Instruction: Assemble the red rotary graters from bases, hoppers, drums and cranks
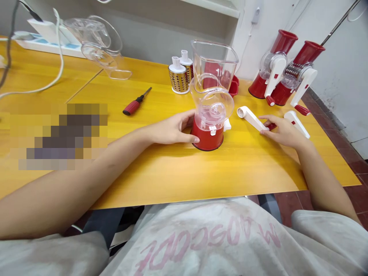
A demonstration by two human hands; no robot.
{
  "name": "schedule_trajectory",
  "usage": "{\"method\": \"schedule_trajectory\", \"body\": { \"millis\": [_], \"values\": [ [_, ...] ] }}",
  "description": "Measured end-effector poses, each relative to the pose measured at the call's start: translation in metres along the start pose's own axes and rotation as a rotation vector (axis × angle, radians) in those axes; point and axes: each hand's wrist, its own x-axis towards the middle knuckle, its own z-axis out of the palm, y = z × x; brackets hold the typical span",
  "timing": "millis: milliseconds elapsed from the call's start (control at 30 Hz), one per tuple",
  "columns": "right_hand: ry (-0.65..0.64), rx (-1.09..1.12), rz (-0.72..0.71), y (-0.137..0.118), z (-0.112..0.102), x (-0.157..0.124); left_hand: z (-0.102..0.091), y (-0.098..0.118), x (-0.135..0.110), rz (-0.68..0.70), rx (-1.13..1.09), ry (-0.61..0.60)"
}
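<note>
A rotary grater [208,132] with a red base and a clear plastic hopper stands upright on the yellow table. My left hand [179,128] is wrapped round the left side of its base, thumb in front. To the right, my right hand [280,132] grips a white crank handle [251,117] at its red knob end, and the handle's round socket end points left. A second white crank handle [297,124] lies just beyond my right hand, partly hidden by it. Two drum graters [178,78] with white tops stand behind the grater on the left.
Two assembled red rotary graters [258,84] stand at the back right. A red-handled screwdriver [135,105] lies left of the grater. Farther back left are a clear plastic housing [97,46], a white power strip [51,44] and cables. A blurred patch covers part of the table's left side.
</note>
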Motion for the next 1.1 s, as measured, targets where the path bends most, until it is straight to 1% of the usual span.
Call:
{"method": "schedule_trajectory", "body": {
  "millis": [67,167,200,267,333,433,500,567,633,733,800,867,933,1033,1100],
  "values": [
    [0.007,0.006,0.002,0.001,0.001,0.001,0.006,0.009,-0.002,-0.050,0.047,0.054],
    [0.013,0.003,0.008,0.003,0.003,0.002,0.026,0.018,-0.003,-0.192,0.171,0.243],
    [0.015,0.002,0.007,0.004,0.003,0.002,0.032,0.019,-0.004,-0.231,0.220,0.311],
    [0.018,0.004,0.004,0.004,0.003,0.003,0.041,0.015,-0.003,-0.242,0.266,0.372],
    [0.015,0.014,0.000,0.005,0.003,0.003,0.040,0.006,-0.002,-0.168,0.246,0.358],
    [0.014,0.006,-0.006,0.004,0.003,0.004,0.028,-0.006,0.001,-0.049,0.158,0.278],
    [0.021,-0.012,-0.006,0.003,0.004,0.004,0.020,-0.008,0.002,-0.027,0.094,0.188],
    [0.023,-0.016,0.005,0.002,0.004,0.003,0.019,-0.005,0.003,-0.037,0.072,0.130],
    [0.014,0.000,0.019,0.000,0.005,0.003,0.024,0.002,0.002,-0.064,0.123,0.142],
    [-0.004,0.018,0.029,-0.001,0.005,0.003,0.041,0.011,-0.001,-0.107,0.244,0.242],
    [-0.003,0.025,0.027,-0.001,0.004,0.003,0.051,0.013,-0.003,-0.138,0.283,0.313],
    [0.004,0.033,0.020,-0.002,0.004,0.003,0.057,0.011,-0.003,-0.160,0.294,0.345],
    [0.005,0.035,0.019,-0.003,0.003,0.003,0.058,0.007,-0.003,-0.142,0.301,0.347],
    [0.010,0.018,0.024,-0.004,0.003,0.003,0.055,0.005,0.000,-0.055,0.307,0.308],
    [0.018,-0.021,0.012,-0.004,0.004,0.005,0.054,0.008,0.001,-0.100,0.367,0.267]
  ]
}}
